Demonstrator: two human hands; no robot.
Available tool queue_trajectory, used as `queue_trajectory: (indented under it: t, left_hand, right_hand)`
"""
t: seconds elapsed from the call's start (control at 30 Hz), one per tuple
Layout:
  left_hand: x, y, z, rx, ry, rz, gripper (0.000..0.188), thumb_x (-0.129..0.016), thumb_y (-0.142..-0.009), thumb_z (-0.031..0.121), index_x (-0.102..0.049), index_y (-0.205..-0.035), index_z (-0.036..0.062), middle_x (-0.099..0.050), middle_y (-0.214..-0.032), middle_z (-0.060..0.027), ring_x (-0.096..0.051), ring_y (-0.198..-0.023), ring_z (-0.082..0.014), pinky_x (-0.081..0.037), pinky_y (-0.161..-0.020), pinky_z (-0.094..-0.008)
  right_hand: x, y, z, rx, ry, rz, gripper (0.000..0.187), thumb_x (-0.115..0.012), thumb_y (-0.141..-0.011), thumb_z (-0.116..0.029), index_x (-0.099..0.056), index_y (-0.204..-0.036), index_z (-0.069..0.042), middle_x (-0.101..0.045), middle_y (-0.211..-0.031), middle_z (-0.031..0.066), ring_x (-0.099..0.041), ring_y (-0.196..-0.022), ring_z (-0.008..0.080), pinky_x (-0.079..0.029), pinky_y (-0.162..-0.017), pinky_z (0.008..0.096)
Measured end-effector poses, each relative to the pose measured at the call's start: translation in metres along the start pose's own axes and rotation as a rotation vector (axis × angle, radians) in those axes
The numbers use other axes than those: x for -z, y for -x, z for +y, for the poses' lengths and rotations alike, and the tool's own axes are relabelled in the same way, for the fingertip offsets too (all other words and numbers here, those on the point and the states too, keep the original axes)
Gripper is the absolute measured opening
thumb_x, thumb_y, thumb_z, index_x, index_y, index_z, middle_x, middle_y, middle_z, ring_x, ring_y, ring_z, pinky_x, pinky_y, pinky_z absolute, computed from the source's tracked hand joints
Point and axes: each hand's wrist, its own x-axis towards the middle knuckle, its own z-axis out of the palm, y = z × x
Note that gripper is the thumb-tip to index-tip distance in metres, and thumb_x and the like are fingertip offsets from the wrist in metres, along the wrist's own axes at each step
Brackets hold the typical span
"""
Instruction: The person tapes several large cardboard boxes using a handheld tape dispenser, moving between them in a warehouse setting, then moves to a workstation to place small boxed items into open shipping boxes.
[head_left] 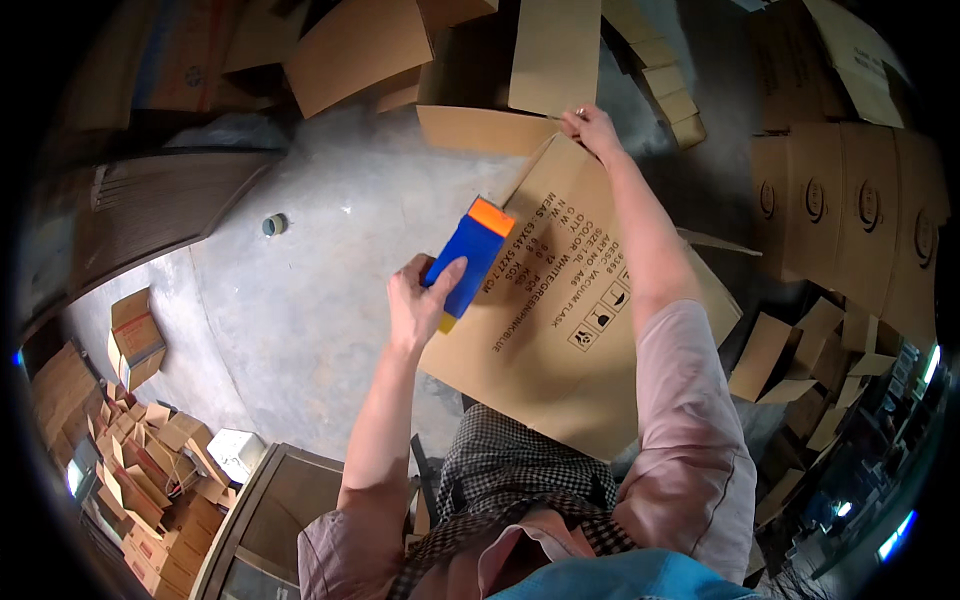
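Note:
A large brown cardboard box (560, 270) with dark printing on its side stands tilted in front of me. In my left hand (418, 300) is a blue tool with an orange end (468, 265), which looks like a tape dispenser. Fingers and thumb wrap around its blue body, and its orange end lies by the box's left edge. My right hand (592, 133) reaches across to the box's far corner, with the fingers closed at its edge. Whether a thin strip is pinched there is too small to tell.
Open cartons (490, 130) stand just beyond the box. Closed cartons (840, 210) are stacked at the right, with more open ones (810, 350) below. A cardboard pile (160, 470) fills the lower left. A small roll (274, 225) lies on the grey floor (310, 290).

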Motion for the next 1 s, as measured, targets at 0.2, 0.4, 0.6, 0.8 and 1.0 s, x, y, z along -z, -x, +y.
queue_trajectory:
  t: [0.2, 0.4, 0.6, 0.8, 1.0]
  left_hand:
    - [0.001, 0.01, -0.004, 0.005, -0.014, -0.002, 0.04, -0.074, -0.082, 0.032, -0.064, -0.082, -0.0072, -0.059, -0.063, -0.0071, -0.049, -0.058, -0.0111, -0.043, -0.053, -0.0282]
    - [0.014, 0.024, -0.01, 0.024, -0.085, -0.042, 0.047, -0.077, -0.077, 0.04, -0.063, -0.081, -0.0052, -0.064, -0.069, -0.0182, -0.06, -0.058, -0.0254, -0.05, -0.062, -0.0354]
    - [0.106, 0.125, -0.109, 0.179, 0.003, -0.113, 0.047, -0.078, -0.078, 0.036, -0.068, -0.096, -0.0065, -0.069, -0.079, -0.0123, -0.063, -0.07, -0.013, -0.053, -0.068, -0.0312]
    - [0.13, 0.182, -0.19, 0.339, -0.013, -0.055, 0.047, -0.076, -0.078, 0.037, -0.069, -0.096, -0.0058, -0.07, -0.08, -0.0161, -0.066, -0.069, -0.0176, -0.053, -0.069, -0.0331]
    - [0.116, 0.171, -0.216, 0.308, 0.094, 0.013, 0.041, -0.075, -0.079, 0.034, -0.068, -0.089, -0.0051, -0.064, -0.07, -0.009, -0.057, -0.065, -0.012, -0.048, -0.063, -0.031]
  right_hand:
    - [-0.018, 0.042, -0.054, -0.409, 1.009, 0.149, 0.058, -0.048, -0.094, -0.051, -0.035, -0.146, -0.027, -0.044, -0.141, 0.0209, -0.042, -0.134, 0.0297, -0.034, -0.108, 0.0453]
    - [-0.099, 0.111, -0.087, 0.092, 0.941, 0.212, 0.072, -0.025, -0.096, -0.063, -0.02, -0.152, -0.018, -0.039, -0.146, 0.0221, -0.037, -0.136, 0.0398, -0.027, -0.113, 0.055]
    - [-0.079, 0.112, -0.078, 0.085, 0.966, 0.336, 0.073, -0.023, -0.096, -0.065, -0.018, -0.153, -0.021, -0.038, -0.146, 0.0243, -0.041, -0.132, 0.0404, -0.023, -0.112, 0.0558]
    - [-0.097, 0.102, -0.074, 0.124, 1.052, 0.4, 0.072, -0.026, -0.095, -0.065, -0.021, -0.152, -0.021, -0.041, -0.142, 0.0229, -0.043, -0.13, 0.0394, -0.021, -0.112, 0.0551]
    - [-0.108, 0.1, -0.073, 0.259, 1.168, 0.519, 0.068, -0.023, -0.098, -0.06, -0.024, -0.151, -0.018, -0.038, -0.145, 0.0213, -0.033, -0.137, 0.0369, -0.018, -0.113, 0.0559]
